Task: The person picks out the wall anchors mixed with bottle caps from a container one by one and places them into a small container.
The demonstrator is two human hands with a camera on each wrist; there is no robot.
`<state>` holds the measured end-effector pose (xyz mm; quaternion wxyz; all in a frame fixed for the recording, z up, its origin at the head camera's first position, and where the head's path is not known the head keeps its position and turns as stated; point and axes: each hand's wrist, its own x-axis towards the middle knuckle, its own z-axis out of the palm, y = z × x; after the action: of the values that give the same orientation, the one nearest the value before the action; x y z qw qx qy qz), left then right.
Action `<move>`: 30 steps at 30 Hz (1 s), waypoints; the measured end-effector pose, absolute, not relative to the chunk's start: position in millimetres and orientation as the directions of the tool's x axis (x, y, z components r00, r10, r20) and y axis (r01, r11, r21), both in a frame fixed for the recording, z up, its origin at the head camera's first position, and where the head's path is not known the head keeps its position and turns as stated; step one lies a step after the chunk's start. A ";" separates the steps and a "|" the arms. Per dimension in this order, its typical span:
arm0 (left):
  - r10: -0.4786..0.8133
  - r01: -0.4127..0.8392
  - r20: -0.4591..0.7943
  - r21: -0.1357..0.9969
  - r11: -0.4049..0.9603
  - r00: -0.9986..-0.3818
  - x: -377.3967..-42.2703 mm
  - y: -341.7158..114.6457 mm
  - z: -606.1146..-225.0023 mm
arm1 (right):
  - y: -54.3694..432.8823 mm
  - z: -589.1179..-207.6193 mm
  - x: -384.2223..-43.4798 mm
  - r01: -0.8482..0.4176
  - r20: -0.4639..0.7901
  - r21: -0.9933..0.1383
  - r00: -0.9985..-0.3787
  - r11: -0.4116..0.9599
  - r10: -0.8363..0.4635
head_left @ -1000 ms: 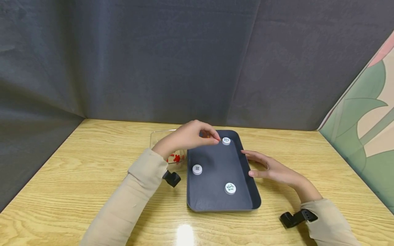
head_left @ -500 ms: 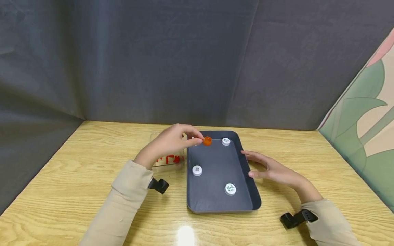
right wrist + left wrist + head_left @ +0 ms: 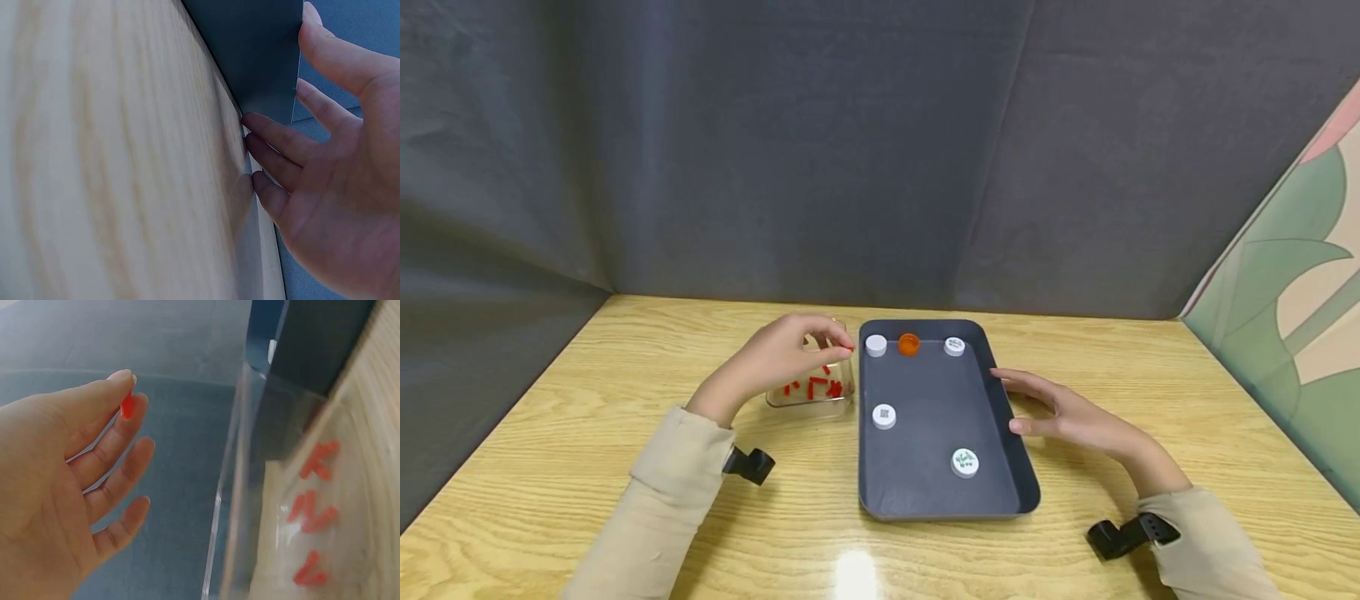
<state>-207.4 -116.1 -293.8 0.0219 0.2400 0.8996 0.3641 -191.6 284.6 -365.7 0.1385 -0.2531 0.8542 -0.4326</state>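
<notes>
My left hand (image 3: 775, 360) is above a clear plastic box (image 3: 805, 405), its thumb and index finger pinching a small red capsule-shaped piece (image 3: 127, 407). Several similar red pieces (image 3: 312, 515) lie scattered in that box. Beside it stands a dark grey tray (image 3: 921, 392). An orange cap (image 3: 909, 344) lies at the tray's far end, between a plain white cap (image 3: 876, 345) and a white cap with green marks (image 3: 955, 346). My right hand (image 3: 1067, 417) touches the tray's right wall, fingers spread and loosely extended; in the right wrist view the fingertips meet the wall's outer side.
Nearer in the tray lie a white cap with a dark square code (image 3: 884, 416) and another green-marked cap (image 3: 965, 462). All stands on a wooden table (image 3: 587, 400), with a grey curtain (image 3: 820, 167) behind and a patterned panel (image 3: 1300, 333) at right.
From over the tray's far end my left hand has moved left to the clear box, the red piece still pinched. The orange and plain white caps have come into full view. My right hand stays put.
</notes>
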 end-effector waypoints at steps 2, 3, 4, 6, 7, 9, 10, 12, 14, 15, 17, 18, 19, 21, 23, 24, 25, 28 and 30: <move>0.441 0.414 0.134 0.654 0.633 -0.887 -206.3 -120.2 -296.8 | 284.7 -366.2 -191.2 -0.311 -0.019 -0.810 -0.834 0.498 -0.551; 0.438 0.414 0.134 0.646 0.641 -0.889 -205.8 -122.0 -298.4 | 284.9 -366.7 -191.0 -0.311 -0.019 -0.810 -0.834 0.497 -0.552; 0.434 0.411 0.132 0.639 0.650 -0.891 -205.1 -123.7 -300.2 | 285.0 -367.2 -190.8 -0.310 -0.020 -0.810 -0.834 0.497 -0.552; 0.429 0.408 0.128 0.628 0.662 -0.894 -204.1 -127.2 -303.7 | 285.4 -368.3 -190.6 -0.310 -0.022 -0.808 -0.834 0.501 -0.552; 0.425 0.406 0.128 0.624 0.667 -0.896 -203.4 -128.4 -305.0 | 285.7 -368.8 -190.5 -0.309 -0.023 -0.808 -0.834 0.502 -0.551; 0.417 0.401 0.128 0.619 0.676 -0.900 -202.6 -130.9 -307.7 | 286.3 -369.6 -190.6 -0.310 -0.023 -0.804 -0.836 0.507 -0.549; 0.413 0.397 0.126 0.617 0.680 -0.902 -202.2 -132.0 -308.7 | 286.6 -369.8 -190.7 -0.310 -0.023 -0.803 -0.837 0.509 -0.547; 0.406 0.390 0.121 0.610 0.689 -0.906 -201.7 -133.9 -310.1 | 287.3 -369.9 -190.7 -0.311 -0.021 -0.802 -0.838 0.509 -0.545; 0.395 0.382 0.117 0.597 0.705 -0.911 -201.5 -135.9 -311.0 | 288.2 -369.3 -190.7 -0.313 -0.020 -0.801 -0.839 0.511 -0.544; 0.392 0.381 0.117 0.594 0.709 -0.912 -201.8 -136.8 -311.6 | 288.7 -368.9 -190.5 -0.312 -0.021 -0.799 -0.839 0.514 -0.543; 0.391 0.375 0.109 0.594 0.712 -0.914 -202.0 -138.5 -312.5 | 290.0 -368.2 -190.0 -0.313 -0.020 -0.798 -0.840 0.515 -0.543; 0.392 0.374 0.106 0.597 0.710 -0.914 -202.0 -139.4 -312.8 | 290.4 -367.7 -189.7 -0.314 -0.022 -0.795 -0.840 0.519 -0.542; 0.393 0.371 0.103 0.604 0.705 -0.914 -202.1 -140.1 -313.3 | 290.4 -367.2 -189.5 -0.313 -0.023 -0.795 -0.841 0.520 -0.541; 0.396 0.365 0.095 0.625 0.690 -0.913 -202.5 -141.8 -315.1 | 290.0 -366.6 -189.5 -0.313 -0.022 -0.798 -0.839 0.515 -0.544; 0.397 0.356 0.087 0.642 0.679 -0.914 -202.8 -143.8 -316.8 | 288.6 -366.2 -190.1 -0.313 -0.020 -0.801 -0.837 0.510 -0.546; 0.398 0.355 0.086 0.647 0.675 -0.914 -203.1 -144.9 -317.8 | 287.8 -366.1 -190.6 -0.314 -0.020 -0.802 -0.836 0.508 -0.548; 0.399 0.356 0.087 0.650 0.672 -0.913 -203.7 -146.2 -319.2 | 287.1 -366.4 -191.1 -0.313 -0.019 -0.805 -0.835 0.503 -0.549; 0.402 0.360 0.092 0.652 0.667 -0.911 -205.0 -149.0 -322.4 | 285.8 -367.4 -192.6 -0.313 -0.019 -0.803 -0.836 0.506 -0.548; 0.404 0.364 0.094 0.648 0.669 -0.910 -206.1 -150.3 -324.9 | 285.3 -368.2 -193.2 -0.312 -0.020 -0.803 -0.837 0.508 -0.547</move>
<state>-206.1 -150.3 -324.9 0.0287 0.2105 0.9130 0.3483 -193.2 285.3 -368.2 0.1370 -0.2506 0.8574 -0.4280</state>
